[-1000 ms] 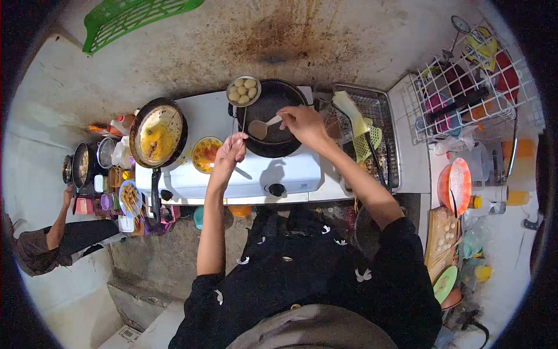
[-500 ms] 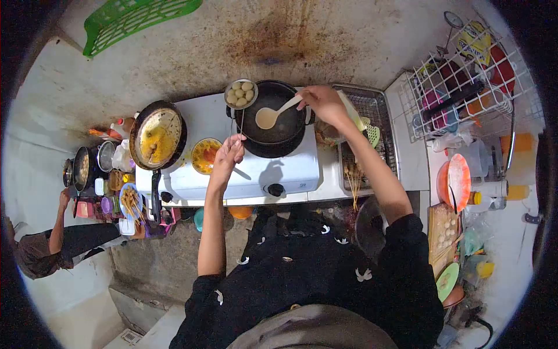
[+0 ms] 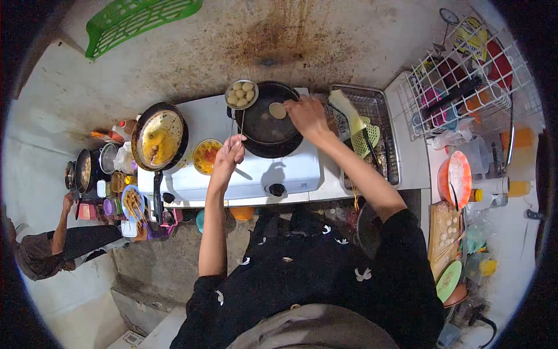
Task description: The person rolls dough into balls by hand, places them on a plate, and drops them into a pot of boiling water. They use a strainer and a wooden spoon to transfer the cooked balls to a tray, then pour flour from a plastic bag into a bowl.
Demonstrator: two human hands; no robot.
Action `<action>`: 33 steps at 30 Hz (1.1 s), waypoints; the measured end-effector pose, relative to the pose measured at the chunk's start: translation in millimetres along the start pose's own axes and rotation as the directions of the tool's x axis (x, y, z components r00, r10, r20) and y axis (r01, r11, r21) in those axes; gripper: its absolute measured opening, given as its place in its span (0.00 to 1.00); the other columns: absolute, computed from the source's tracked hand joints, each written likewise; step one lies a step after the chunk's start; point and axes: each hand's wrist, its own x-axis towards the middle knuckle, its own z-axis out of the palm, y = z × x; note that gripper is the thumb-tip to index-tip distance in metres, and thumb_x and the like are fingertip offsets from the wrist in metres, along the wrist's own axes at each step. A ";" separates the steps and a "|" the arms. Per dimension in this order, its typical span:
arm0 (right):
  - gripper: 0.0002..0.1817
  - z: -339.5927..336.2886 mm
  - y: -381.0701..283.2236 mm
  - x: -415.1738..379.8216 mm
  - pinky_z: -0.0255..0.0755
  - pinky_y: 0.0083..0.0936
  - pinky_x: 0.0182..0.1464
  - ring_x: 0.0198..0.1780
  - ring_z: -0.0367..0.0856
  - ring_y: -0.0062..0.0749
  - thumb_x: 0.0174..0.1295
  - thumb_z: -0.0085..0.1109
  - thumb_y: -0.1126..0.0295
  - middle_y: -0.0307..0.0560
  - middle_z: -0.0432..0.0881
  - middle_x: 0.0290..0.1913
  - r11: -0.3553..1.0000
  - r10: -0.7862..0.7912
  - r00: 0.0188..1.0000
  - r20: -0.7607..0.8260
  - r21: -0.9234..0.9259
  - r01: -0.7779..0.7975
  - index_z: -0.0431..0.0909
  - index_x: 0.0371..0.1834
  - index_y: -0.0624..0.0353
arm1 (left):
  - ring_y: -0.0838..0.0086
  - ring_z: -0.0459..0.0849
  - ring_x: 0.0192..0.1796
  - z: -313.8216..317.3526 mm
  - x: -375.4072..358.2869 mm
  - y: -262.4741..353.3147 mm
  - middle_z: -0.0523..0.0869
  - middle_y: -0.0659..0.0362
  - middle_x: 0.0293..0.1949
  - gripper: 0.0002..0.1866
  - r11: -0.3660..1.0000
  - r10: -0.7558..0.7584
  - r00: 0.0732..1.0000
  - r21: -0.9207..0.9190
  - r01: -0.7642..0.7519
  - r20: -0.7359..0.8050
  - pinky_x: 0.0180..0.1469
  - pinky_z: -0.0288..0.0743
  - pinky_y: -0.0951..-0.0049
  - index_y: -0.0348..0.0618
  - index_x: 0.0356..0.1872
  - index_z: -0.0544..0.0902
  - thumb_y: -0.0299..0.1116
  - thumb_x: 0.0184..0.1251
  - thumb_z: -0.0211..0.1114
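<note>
My left hand (image 3: 229, 153) is closed around the thin wire handle of a round strainer (image 3: 241, 107). Several pale round balls (image 3: 238, 93) sit in the strainer, by the left rim of a dark pot (image 3: 264, 135) on the white stove (image 3: 232, 185). With my right hand (image 3: 307, 118) I grip a cream-coloured ladle (image 3: 278, 110), its bowl over the pot; my fingers hide most of its handle. Close to my left hand, a bowl of orange-yellow mixture (image 3: 206, 156) stands on the stove.
On the left, a frying pan (image 3: 158, 136) holds yellow residue. A wire rack (image 3: 388, 131) with a green slotted turner (image 3: 366, 139) lies right of the pot. Farther right are an orange bowl (image 3: 455, 177) and a board with dough balls (image 3: 444, 232). At far left a co-worker's hand (image 3: 68, 202) is near another pan.
My right hand has moved slightly left and down over the pot. The ladle has turned, its bowl shifting up and right. My left hand and the strainer stay nearly still.
</note>
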 end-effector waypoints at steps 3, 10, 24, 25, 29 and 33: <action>0.10 -2.6 -12.1 -0.3 0.65 0.34 0.43 0.38 0.74 0.37 0.56 0.47 0.65 0.46 0.79 0.28 0.999 -0.024 1.000 0.002 -0.035 0.024 0.79 0.34 0.53 | 0.87 0.57 0.22 1.2 -2.1 2.4 0.60 0.70 0.19 0.12 1.000 -0.001 1.000 -0.001 0.001 -0.002 0.25 0.51 0.87 0.37 0.45 0.67 0.35 0.67 0.46; 0.10 12.0 -34.4 -0.8 0.66 0.35 0.40 0.36 0.75 0.40 0.54 0.48 0.67 0.49 0.78 0.25 0.984 0.079 0.996 -0.048 0.163 -0.071 0.79 0.33 0.55 | 0.87 0.56 0.22 0.0 -3.1 1.9 0.59 0.70 0.18 0.12 1.000 -0.001 1.000 -0.012 0.001 0.001 0.25 0.50 0.87 0.37 0.45 0.68 0.35 0.67 0.46; 0.12 3.1 -23.1 -4.4 0.72 0.32 0.37 0.33 0.80 0.39 0.56 0.45 0.66 0.43 0.81 0.25 0.641 0.219 0.961 0.171 0.717 -0.273 0.78 0.35 0.58 | 0.87 0.55 0.22 0.1 -4.3 1.3 0.59 0.71 0.18 0.12 1.000 -0.004 1.000 -0.009 0.004 -0.017 0.25 0.49 0.87 0.39 0.43 0.69 0.37 0.66 0.48; 0.12 1.0 -20.5 -3.4 0.72 0.32 0.37 0.33 0.80 0.39 0.56 0.45 0.66 0.43 0.81 0.25 0.642 0.219 0.961 0.171 0.717 -0.273 0.78 0.35 0.58 | 0.87 0.55 0.22 0.2 -4.4 1.7 0.58 0.71 0.18 0.13 1.000 -0.007 1.000 -0.015 0.007 -0.013 0.25 0.48 0.87 0.37 0.44 0.68 0.37 0.67 0.48; 0.12 -11.4 -8.2 -2.2 0.71 0.31 0.38 0.35 0.79 0.38 0.57 0.44 0.66 0.42 0.81 0.26 0.676 0.189 0.966 0.178 0.689 -0.259 0.78 0.35 0.58 | 0.86 0.55 0.22 1.5 -4.9 2.5 0.58 0.71 0.18 0.14 1.000 0.002 1.000 -0.014 -0.002 -0.016 0.25 0.48 0.87 0.38 0.44 0.68 0.38 0.67 0.48; 0.12 -26.9 7.7 0.7 0.71 0.30 0.40 0.36 0.79 0.38 0.57 0.45 0.65 0.41 0.82 0.28 0.701 0.199 0.961 0.194 0.657 -0.277 0.78 0.35 0.58 | 0.86 0.56 0.22 0.6 -5.3 0.5 0.59 0.71 0.19 0.14 1.000 -0.002 0.999 0.018 0.003 -0.033 0.25 0.48 0.87 0.38 0.45 0.68 0.39 0.66 0.48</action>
